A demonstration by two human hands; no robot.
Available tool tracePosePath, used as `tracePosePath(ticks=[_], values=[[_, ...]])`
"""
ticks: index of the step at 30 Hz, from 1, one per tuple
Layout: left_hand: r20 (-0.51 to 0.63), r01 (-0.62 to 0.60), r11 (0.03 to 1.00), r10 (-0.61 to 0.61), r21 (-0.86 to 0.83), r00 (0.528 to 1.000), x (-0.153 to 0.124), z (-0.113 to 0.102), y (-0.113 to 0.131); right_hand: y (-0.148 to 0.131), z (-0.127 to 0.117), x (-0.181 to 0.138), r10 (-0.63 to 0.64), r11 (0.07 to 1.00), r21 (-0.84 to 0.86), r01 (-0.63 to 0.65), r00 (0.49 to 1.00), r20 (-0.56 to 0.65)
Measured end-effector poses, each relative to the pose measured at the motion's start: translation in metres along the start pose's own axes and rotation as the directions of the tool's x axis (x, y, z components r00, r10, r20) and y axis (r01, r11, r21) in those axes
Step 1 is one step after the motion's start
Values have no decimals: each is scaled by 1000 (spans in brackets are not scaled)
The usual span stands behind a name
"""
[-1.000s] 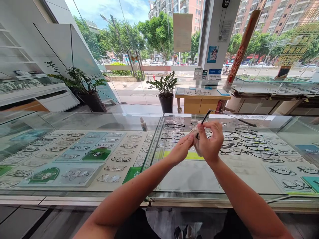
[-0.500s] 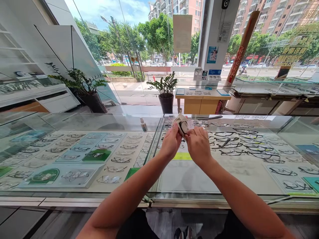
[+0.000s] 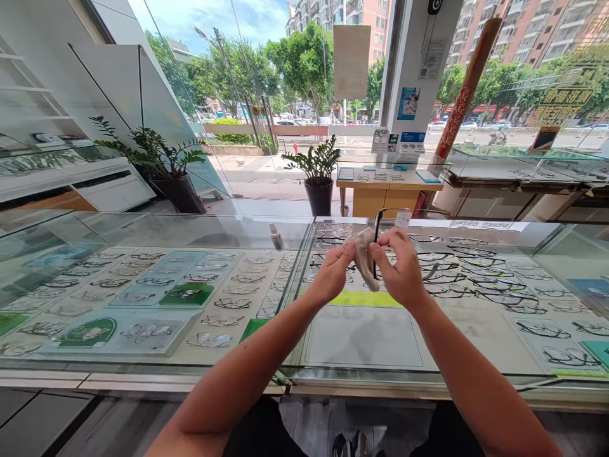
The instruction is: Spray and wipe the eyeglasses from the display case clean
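Over the glass-topped surface (image 3: 143,233), head view: left hand (image 3: 335,270) pinches a pale cloth (image 3: 364,257), thumb against fingers; right hand (image 3: 400,270) grips dark-framed glasses (image 3: 376,240) by the front, thumb on the rim; glasses are up off the glass, turned edge-on, between the hands, cloth against the lens side, temples out to the right; looks like lens wiping; to do it well, I'd brace the rim close to the lens being rubbed, press lightly through a clean fold, keep bare fingertips off the lenses and avoid twisting the temples; spray bottle (image 3: 275,237) stands apart on the left, label too small to read; white tag (image 3: 403,218) by the upper temple, print illegible; gold Chinese lettering (image 3: 564,98) on the right-hand window, not safely readable; blue poster (image 3: 408,103) and blue card (image 3: 412,137) on the pillar, text too small; no brand legible.
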State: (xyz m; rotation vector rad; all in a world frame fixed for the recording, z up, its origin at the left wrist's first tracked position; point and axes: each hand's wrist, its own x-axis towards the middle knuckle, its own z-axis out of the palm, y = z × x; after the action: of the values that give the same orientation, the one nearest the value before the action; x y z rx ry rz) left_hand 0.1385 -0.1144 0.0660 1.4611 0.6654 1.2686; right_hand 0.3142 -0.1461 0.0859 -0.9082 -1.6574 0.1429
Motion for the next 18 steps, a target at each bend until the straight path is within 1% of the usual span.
tracePosePath(ticks=[1, 2, 3, 5, 6, 7, 9, 10, 11, 14, 16, 17, 18], values=[[2, 13, 1000, -13, -1, 1000, 1, -4, 6, 1, -7, 5, 61, 987, 148, -66, 997, 37], [10, 35, 999, -35, 0, 999, 2, -9, 13, 3, -13, 9, 132, 949, 276, -150, 988, 82], [34, 67, 998, -67, 14, 997, 3, -15, 20, 5, -18, 12, 198, 902, 367, -226, 974, 113], [116, 117, 986, -131, 116, 985, 5, -24, 34, 9, -26, 17, 275, 799, 516, -308, 951, 140], [187, 125, 973, -161, 193, 969, 5, -27, 39, 11, -28, 18, 303, 754, 567, -332, 942, 148], [273, 116, 957, -190, 266, 943, 5, -28, 41, 13, -29, 19, 323, 713, 608, -349, 933, 157], [457, 67, 928, -243, 367, 856, 3, -24, 41, 15, -29, 20, 356, 643, 663, -383, 916, 184], [525, 33, 920, -252, 391, 813, 2, -20, 37, 15, -29, 20, 369, 611, 683, -401, 907, 202], [566, -8, 913, -246, 407, 787, -1, -15, 33, 15, -29, 20, 380, 579, 698, -421, 897, 226], [586, -144, 866, -193, 479, 787, -9, 2, 17, 17, -30, 21, 388, 510, 714, -480, 869, 307], [591, -218, 798, -203, 562, 781, -13, 10, 9, 19, -32, 22, 379, 484, 715, -505, 857, 349], [581, -244, 756, -214, 607, 785, -15, 12, 6, 20, -33, 22, 373, 474, 715, -514, 853, 365], [557, -258, 714, -219, 651, 801, -15, 12, 5, 21, -34, 22, 369, 464, 715, -523, 848, 381]])
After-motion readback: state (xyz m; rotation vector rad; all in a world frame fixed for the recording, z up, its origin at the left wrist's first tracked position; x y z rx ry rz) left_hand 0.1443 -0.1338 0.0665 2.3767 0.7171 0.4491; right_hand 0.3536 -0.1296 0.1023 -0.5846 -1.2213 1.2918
